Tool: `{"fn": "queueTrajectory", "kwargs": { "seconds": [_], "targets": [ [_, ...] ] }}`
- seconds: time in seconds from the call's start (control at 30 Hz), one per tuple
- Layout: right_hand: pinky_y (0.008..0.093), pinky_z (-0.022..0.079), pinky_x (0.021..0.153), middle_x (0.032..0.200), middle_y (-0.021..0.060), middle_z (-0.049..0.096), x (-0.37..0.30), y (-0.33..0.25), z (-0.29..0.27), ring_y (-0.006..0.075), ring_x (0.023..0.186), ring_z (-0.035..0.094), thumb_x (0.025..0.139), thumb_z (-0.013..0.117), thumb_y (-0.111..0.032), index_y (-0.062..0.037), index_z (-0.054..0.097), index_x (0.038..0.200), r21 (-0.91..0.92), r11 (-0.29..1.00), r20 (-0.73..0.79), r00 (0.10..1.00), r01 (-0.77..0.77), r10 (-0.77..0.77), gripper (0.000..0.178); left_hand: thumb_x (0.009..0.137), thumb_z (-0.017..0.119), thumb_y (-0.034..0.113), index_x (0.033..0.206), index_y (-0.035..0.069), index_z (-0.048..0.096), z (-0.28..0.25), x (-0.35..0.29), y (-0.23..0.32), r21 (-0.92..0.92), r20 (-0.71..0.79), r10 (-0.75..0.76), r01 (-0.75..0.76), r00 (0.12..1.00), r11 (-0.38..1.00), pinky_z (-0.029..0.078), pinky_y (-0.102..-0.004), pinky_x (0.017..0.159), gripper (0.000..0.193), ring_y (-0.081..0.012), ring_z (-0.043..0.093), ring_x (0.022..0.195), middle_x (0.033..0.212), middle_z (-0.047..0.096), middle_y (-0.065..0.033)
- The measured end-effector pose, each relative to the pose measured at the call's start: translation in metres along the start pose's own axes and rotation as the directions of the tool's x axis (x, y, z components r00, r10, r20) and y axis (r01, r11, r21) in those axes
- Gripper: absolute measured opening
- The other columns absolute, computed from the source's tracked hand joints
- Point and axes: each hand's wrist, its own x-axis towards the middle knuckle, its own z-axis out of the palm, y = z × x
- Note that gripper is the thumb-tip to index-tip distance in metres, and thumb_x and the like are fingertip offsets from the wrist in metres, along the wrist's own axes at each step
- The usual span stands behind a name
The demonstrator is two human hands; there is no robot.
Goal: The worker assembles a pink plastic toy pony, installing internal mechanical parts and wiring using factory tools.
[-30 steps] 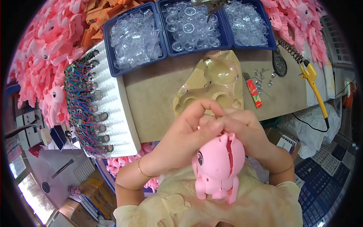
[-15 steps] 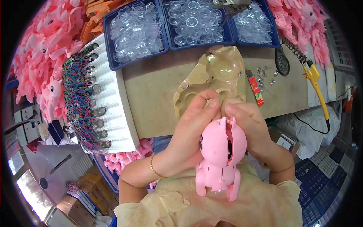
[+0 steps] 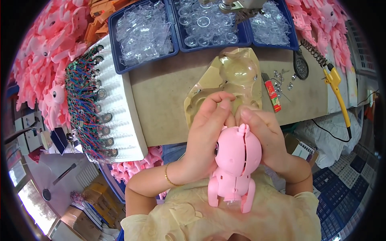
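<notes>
Between both hands I hold a pink plastic toy animal point(image 3: 234, 154), upright close to my chest. Its head is in two halves with a thin dark seam running down between them. A clear round part point(image 3: 232, 203) pokes out at the bottom of its body, between the legs. My left hand point(image 3: 207, 138) presses the side with the dark eye, its fingers curled at the top of the head. My right hand point(image 3: 263, 134) wraps the other half, thumb and fingers bent near the ears. The palms hide the toy's far side.
Beyond the toy lies a tan moulded fixture point(image 3: 195, 94). Blue bins point(image 3: 175, 40) of clear plastic parts line the back. On the left, wired boards with speakers rest on white foam point(image 3: 128, 120). A red-handled tool point(image 3: 272, 96) and a yellow electric screwdriver point(image 3: 333, 80) are at right.
The gap between the two halves of the toy's head has narrowed to a thin seam. The toy has turned slightly, and my left hand has shifted a little with it.
</notes>
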Motion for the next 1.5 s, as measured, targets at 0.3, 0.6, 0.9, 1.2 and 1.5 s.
{"fn": "queueTrajectory", "kwargs": {
  "seconds": [0.3,0.6,0.9,1.2,1.5],
  "targets": [
    [0.0198,0.037,0.060,0.075,-0.0031,0.050,0.003,0.011,-0.006,0.0024,0.068,0.043,0.097,0.041,-0.027,-0.0017,0.053,0.081,0.159,0.974,-0.038,0.985,-0.162,0.170,0.032,0.092,0.045,0.026,0.133,0.001,0.033,-0.028,-0.026,0.014,0.744,0.441,0.135,-0.446,0.887,0.498,0.021,-0.0419,0.106,0.049,-0.0364,0.017,0.133,0.143,0.014,-0.0216],
    [0.0195,0.037,0.051,0.068,-0.0013,0.054,0.005,0.004,0.004,0.0040,0.059,0.048,0.094,0.046,-0.025,-0.0054,0.056,0.078,0.174,0.977,-0.089,0.986,-0.123,0.140,0.027,0.090,0.050,0.037,0.141,0.003,0.013,-0.031,-0.031,0.003,0.734,0.524,0.059,-0.485,0.850,0.475,0.018,-0.0448,0.107,0.072,-0.0404,0.011,0.135,0.146,0.004,-0.0248],
    [0.0248,0.039,0.061,0.078,0.0050,0.051,0.004,0.003,0.000,0.0104,0.067,0.047,0.098,0.035,-0.023,0.0020,0.055,0.074,-0.102,0.989,0.013,0.994,0.106,-0.105,0.040,0.079,0.065,0.021,0.137,-0.001,0.023,-0.021,-0.042,0.007,0.726,0.621,0.177,-0.645,0.764,0.240,0.026,-0.0453,0.104,0.075,-0.0397,0.028,0.128,0.138,0.024,-0.0235],
    [0.0273,0.038,0.061,0.077,0.0083,0.051,-0.002,0.008,-0.009,0.0138,0.069,0.046,0.097,0.030,-0.017,0.0028,0.053,0.071,-0.251,0.951,-0.061,0.977,0.181,-0.202,0.040,0.063,0.082,0.028,0.134,-0.001,0.029,0.002,-0.041,0.002,0.797,0.486,0.227,-0.535,0.844,0.280,0.033,-0.0425,0.098,0.094,-0.0356,0.040,0.120,0.130,0.039,-0.0202],
    [0.0260,0.037,0.062,0.081,0.0089,0.051,-0.007,-0.001,-0.007,0.0143,0.070,0.047,0.097,0.029,-0.019,0.0039,0.053,0.073,-0.307,0.939,-0.096,0.976,0.157,-0.195,0.041,0.066,0.076,0.017,0.130,-0.001,0.034,0.008,-0.040,-0.007,0.794,0.447,0.357,-0.548,0.820,0.264,0.043,-0.0398,0.088,0.079,-0.0355,0.048,0.108,0.123,0.043,-0.0211]
  ]
}}
